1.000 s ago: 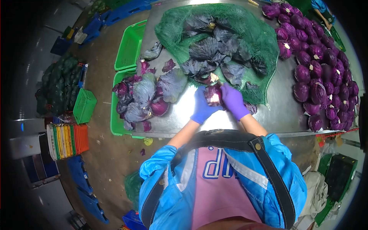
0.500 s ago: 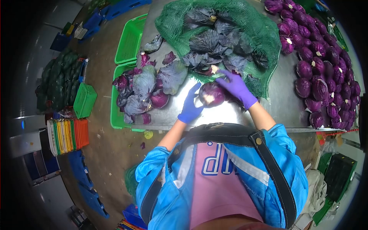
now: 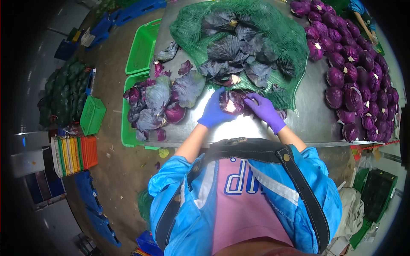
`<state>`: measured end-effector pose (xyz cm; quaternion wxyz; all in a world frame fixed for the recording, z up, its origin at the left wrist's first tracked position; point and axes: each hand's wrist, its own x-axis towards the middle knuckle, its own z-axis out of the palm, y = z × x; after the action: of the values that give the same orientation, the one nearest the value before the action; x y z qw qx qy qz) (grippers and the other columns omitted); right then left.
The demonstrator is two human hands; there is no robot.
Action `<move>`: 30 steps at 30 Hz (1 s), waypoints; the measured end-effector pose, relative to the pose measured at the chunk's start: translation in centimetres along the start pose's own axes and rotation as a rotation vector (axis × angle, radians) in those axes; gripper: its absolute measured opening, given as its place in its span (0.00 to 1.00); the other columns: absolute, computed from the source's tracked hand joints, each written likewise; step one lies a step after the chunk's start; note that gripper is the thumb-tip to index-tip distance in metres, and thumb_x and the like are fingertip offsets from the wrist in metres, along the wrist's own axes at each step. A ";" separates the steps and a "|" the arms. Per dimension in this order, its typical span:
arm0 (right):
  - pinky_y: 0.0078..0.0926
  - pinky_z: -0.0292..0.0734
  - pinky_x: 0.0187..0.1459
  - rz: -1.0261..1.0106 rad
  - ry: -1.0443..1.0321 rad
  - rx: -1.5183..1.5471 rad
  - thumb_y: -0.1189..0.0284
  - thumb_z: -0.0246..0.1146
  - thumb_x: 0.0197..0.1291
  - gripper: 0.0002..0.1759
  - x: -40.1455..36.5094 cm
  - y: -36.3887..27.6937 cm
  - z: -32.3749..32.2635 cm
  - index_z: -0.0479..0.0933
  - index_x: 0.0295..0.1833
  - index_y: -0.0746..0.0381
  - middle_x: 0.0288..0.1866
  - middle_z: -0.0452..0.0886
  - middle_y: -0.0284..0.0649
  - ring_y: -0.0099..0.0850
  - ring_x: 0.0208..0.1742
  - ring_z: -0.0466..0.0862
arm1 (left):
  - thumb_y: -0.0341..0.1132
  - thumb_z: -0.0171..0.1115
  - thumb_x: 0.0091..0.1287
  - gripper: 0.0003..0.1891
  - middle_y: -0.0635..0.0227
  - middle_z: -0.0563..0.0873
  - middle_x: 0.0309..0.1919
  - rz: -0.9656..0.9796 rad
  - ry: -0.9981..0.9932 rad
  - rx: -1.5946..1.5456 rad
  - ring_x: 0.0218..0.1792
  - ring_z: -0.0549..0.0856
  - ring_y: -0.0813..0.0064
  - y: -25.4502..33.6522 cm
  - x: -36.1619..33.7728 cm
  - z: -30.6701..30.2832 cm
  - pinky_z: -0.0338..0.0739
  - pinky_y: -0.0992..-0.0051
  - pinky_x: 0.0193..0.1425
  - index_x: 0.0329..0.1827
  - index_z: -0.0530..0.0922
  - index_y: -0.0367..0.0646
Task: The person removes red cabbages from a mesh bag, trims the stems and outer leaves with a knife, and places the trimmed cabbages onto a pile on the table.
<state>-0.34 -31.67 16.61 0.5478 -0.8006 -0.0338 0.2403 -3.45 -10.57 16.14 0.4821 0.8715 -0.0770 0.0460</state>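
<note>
A red cabbage (image 3: 232, 101) with a pale cut stem facing me is held just above or on the steel table, between my two purple-gloved hands. My left hand (image 3: 214, 110) cups its left side, fingers curved around the back. On the right side, my right hand (image 3: 264, 111) has its fingers bent and pressed against the cabbage's edge; whether they pinch a leaf is too small to tell. Just beyond lies a green mesh bag (image 3: 292, 51), spread open, with dark loose outer leaves (image 3: 224, 47) and leafy cabbages on it.
Trimmed cabbages (image 3: 352, 99) are piled along the table's right side. At left, a green crate (image 3: 127, 128) is heaped with leaves (image 3: 160, 96); another green crate (image 3: 133, 59) stands behind it. Another person's arm (image 3: 363, 23) shows at the far right. Steel tabletop (image 3: 309, 117) lies right of my hands.
My left hand has moved up and closed around the cabbage's left side. The right fingers have curled in at its right edge. The cabbage has turned slightly, and another person's arm has appeared.
</note>
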 end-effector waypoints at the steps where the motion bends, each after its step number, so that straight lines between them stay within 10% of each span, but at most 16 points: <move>1: 0.30 0.78 0.34 -0.180 0.107 -0.179 0.57 0.59 0.62 0.22 0.1 1.0 0.6 0.74 0.53 0.63 0.30 0.82 0.44 0.30 0.33 0.84 | 0.45 0.79 0.37 0.48 0.57 0.75 0.52 -0.157 -0.031 -0.194 0.54 0.76 0.64 0.5 0.1 0.3 0.73 0.66 0.58 0.63 0.62 0.39; 3: 0.35 0.77 0.38 -0.310 0.133 -0.322 0.58 0.54 0.65 0.25 -0.8 -0.2 1.0 0.70 0.62 0.61 0.35 0.82 0.49 0.38 0.36 0.84 | 0.47 0.84 0.26 0.59 0.57 0.74 0.56 -0.312 -0.060 -0.385 0.57 0.75 0.64 0.3 0.5 1.0 0.71 0.68 0.61 0.66 0.59 0.41; 6: 0.38 0.76 0.37 -0.572 0.196 -0.601 0.58 0.53 0.65 0.27 -0.1 0.2 1.6 0.66 0.66 0.60 0.36 0.81 0.48 0.41 0.35 0.83 | 0.36 0.80 0.41 0.46 0.58 0.74 0.54 -0.352 -0.024 -0.795 0.52 0.79 0.66 -2.5 1.1 2.9 0.80 0.66 0.52 0.63 0.60 0.40; 8: 0.39 0.75 0.35 -0.548 0.154 -0.687 0.58 0.52 0.65 0.28 -0.3 -0.2 1.1 0.64 0.67 0.59 0.36 0.81 0.47 0.42 0.34 0.82 | 0.30 0.77 0.45 0.42 0.58 0.75 0.53 -0.167 0.044 -0.773 0.48 0.81 0.68 -3.8 0.8 4.0 0.83 0.68 0.47 0.62 0.59 0.41; 11: 0.39 0.75 0.33 -0.523 0.118 -0.806 0.58 0.51 0.66 0.28 -0.1 -1.9 0.3 0.62 0.68 0.59 0.34 0.80 0.46 0.42 0.32 0.81 | 0.40 0.85 0.26 0.57 0.57 0.69 0.54 -0.129 0.135 -0.510 0.52 0.75 0.66 -5.8 1.0 5.3 0.76 0.68 0.54 0.61 0.57 0.35; 15: 0.38 0.74 0.33 -0.554 0.071 -0.849 0.59 0.51 0.65 0.28 1.1 -1.9 -0.1 0.63 0.68 0.58 0.32 0.79 0.45 0.41 0.32 0.81 | 0.42 0.84 0.26 0.58 0.55 0.70 0.54 -0.216 0.067 -0.651 0.54 0.74 0.65 -2.8 1.1 4.5 0.73 0.65 0.57 0.61 0.56 0.34; 17: 0.38 0.74 0.32 -0.561 0.062 -0.884 0.59 0.52 0.65 0.28 1.3 -2.6 -0.3 0.63 0.68 0.57 0.31 0.79 0.45 0.41 0.31 0.81 | 0.28 0.77 0.38 0.40 0.57 0.78 0.48 0.002 0.159 -0.481 0.45 0.82 0.69 -3.1 1.2 4.8 0.82 0.70 0.47 0.57 0.63 0.35; 21: 0.38 0.74 0.30 -0.598 0.052 -0.928 0.59 0.53 0.64 0.26 1.6 -3.9 -0.3 0.65 0.66 0.56 0.28 0.78 0.43 0.40 0.28 0.81 | 0.28 0.76 0.38 0.42 0.57 0.77 0.48 -0.195 -0.001 -0.574 0.44 0.82 0.70 -3.0 1.0 4.8 0.82 0.70 0.46 0.58 0.61 0.35; 24: 0.38 0.74 0.28 -0.644 0.061 -0.945 0.58 0.52 0.64 0.23 2.5 -4.3 0.1 0.69 0.60 0.56 0.26 0.77 0.43 0.40 0.26 0.80 | 0.27 0.75 0.38 0.43 0.58 0.75 0.48 0.022 0.112 -0.403 0.43 0.81 0.71 -5.7 0.9 6.5 0.82 0.72 0.44 0.58 0.59 0.35; 27: 0.40 0.75 0.29 -0.579 0.046 -1.023 0.56 0.51 0.65 0.21 3.1 -5.1 0.2 0.71 0.55 0.58 0.27 0.79 0.45 0.43 0.27 0.81 | 0.40 0.83 0.28 0.54 0.53 0.66 0.57 -0.091 0.088 -0.352 0.59 0.70 0.64 -5.3 0.5 6.0 0.73 0.66 0.55 0.59 0.58 0.32; 30: 0.42 0.76 0.32 -0.443 0.190 -0.912 0.57 0.50 0.66 0.18 6.9 -3.6 -1.7 0.75 0.53 0.54 0.30 0.82 0.48 0.48 0.31 0.82 | 0.24 0.74 0.37 0.46 0.59 0.72 0.51 0.018 0.163 -0.284 0.51 0.77 0.69 -1.7 -1.3 5.3 0.78 0.72 0.50 0.61 0.56 0.36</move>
<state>7.21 -29.55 17.87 0.1813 -0.9500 -0.2540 0.0058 -4.39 -14.00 11.70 0.6047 0.7872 -0.0510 0.1096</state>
